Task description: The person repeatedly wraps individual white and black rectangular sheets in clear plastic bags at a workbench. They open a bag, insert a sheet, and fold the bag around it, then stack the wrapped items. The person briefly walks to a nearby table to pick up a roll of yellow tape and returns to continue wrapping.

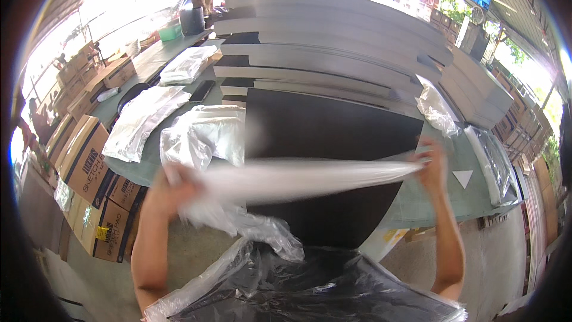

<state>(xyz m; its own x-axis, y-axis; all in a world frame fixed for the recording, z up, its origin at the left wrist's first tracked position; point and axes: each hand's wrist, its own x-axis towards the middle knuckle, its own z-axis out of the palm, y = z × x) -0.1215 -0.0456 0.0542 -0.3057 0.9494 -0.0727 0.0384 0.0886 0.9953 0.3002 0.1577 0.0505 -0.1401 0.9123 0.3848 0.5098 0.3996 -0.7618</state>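
A clear plastic bag [310, 177], blurred by motion, is stretched sideways between my two hands above a large black board [333, 122]. My left hand [180, 189] grips its left end, with more loose film trailing below toward the middle. Closed on the opposite end is my right hand [430, 166], out past the board's right edge. Nearest to me, black sheet material inside clear plastic [298, 289] spreads along the lower edge. A crumpled pile of plastic [208, 134] rests on the table just beyond my left hand.
Tall stacks of grey boards [333, 30] fill the far side of the green table [411, 206]. Packs of folded plastic [143, 122] and a dark phone [202, 91] lie to the left. Cardboard cartons [89, 170] stand beside the table; a plastic-wrapped pack [491, 164] lies at right.
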